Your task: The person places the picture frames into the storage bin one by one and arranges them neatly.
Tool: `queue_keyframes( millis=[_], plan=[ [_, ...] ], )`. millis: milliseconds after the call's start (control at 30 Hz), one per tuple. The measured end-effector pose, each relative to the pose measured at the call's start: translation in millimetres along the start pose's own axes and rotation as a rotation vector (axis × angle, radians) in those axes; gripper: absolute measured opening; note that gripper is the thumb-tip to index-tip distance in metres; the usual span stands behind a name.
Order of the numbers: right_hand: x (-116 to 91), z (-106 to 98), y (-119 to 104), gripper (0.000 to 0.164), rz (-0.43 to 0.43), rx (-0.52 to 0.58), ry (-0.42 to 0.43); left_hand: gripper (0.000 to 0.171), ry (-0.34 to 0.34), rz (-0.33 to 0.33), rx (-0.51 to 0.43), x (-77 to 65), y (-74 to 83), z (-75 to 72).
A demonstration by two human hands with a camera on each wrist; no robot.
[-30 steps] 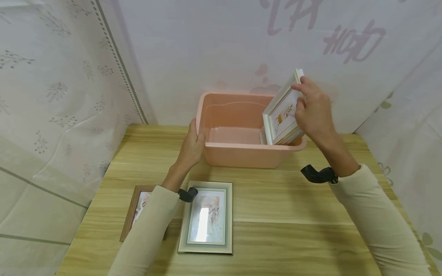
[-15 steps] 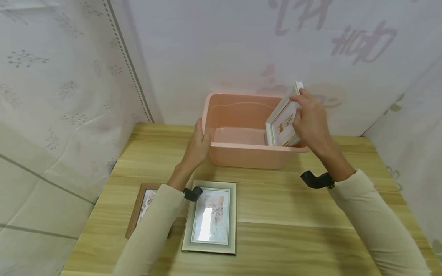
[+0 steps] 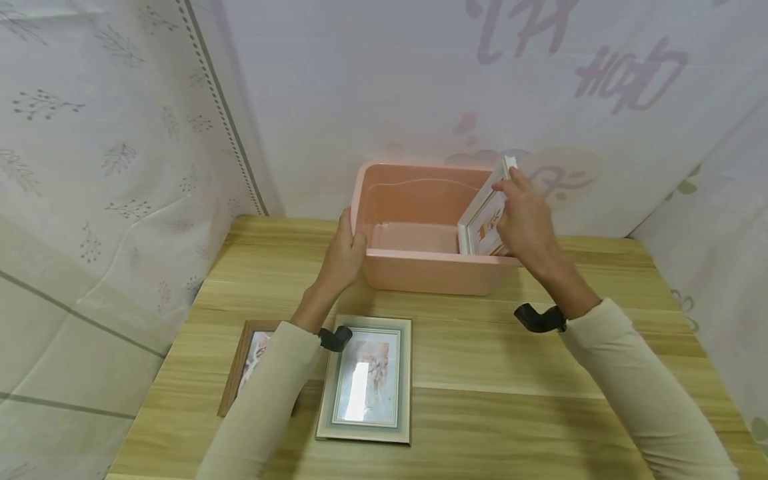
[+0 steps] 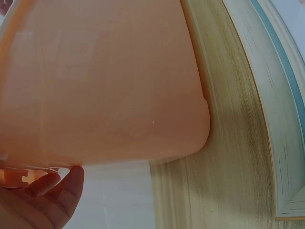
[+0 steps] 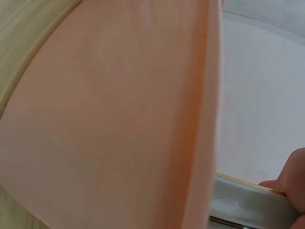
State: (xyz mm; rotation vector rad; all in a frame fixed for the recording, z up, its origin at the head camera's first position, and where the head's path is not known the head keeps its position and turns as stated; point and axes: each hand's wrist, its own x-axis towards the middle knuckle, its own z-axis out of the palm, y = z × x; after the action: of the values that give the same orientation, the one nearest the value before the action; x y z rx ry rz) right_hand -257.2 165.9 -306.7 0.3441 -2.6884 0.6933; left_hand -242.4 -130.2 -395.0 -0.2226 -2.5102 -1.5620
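Note:
A pink plastic bin [image 3: 432, 272] stands at the back of the wooden table. My left hand [image 3: 343, 257] grips its left rim; in the left wrist view the fingers [image 4: 71, 191] curl under that rim. With my right hand [image 3: 528, 220] I hold a white picture frame [image 3: 483, 213] by its upper edge. That frame leans tilted inside the bin's right end, its lower part below the rim. In the right wrist view the bin's wall [image 5: 119, 114] hides most of the picture frame [image 5: 252, 202]. A silver-green picture frame [image 3: 364, 433] lies flat on the table nearer me.
A brown wooden picture frame [image 3: 235, 373] lies to the left, partly under my left sleeve [image 3: 258, 407]. Behind the bin hangs a pale printed cloth [image 3: 336, 87]. The wooden table [image 3: 510, 427] extends to the right and front.
The white picture frame has gone lower into the bin and slightly left, with my right hand following it down. My left hand keeps its grip on the rim.

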Motion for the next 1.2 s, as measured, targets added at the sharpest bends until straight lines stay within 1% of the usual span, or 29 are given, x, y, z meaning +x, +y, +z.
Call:
queue_keyframes(
  millis=[433,500,700,1033,1200],
  plan=[
    [-6.5,17.3,6.4,0.045,-0.051,-0.082,-0.054,0.056,-0.001,0.004,-0.004,-0.1,0.4,1.7],
    [-7.1,19.4,6.5,0.046,-0.063,-0.105,-0.066,0.057,0.002,0.004,0.002,0.1,-0.2,1.5],
    [-8.0,26.1,5.1,0.048,-0.053,-0.192,-0.108,0.056,0.002,0.017,-0.007,0.3,-1.5,-0.2],
    [-6.6,31.7,1.4,0.047,-0.072,-0.329,-0.142,0.055,-0.005,0.023,-0.009,0.4,-1.6,-1.4],
    [-4.5,32.9,0.7,0.045,-0.058,-0.368,-0.171,0.056,-0.014,0.022,-0.022,0.8,-1.5,-0.9]
  ],
)
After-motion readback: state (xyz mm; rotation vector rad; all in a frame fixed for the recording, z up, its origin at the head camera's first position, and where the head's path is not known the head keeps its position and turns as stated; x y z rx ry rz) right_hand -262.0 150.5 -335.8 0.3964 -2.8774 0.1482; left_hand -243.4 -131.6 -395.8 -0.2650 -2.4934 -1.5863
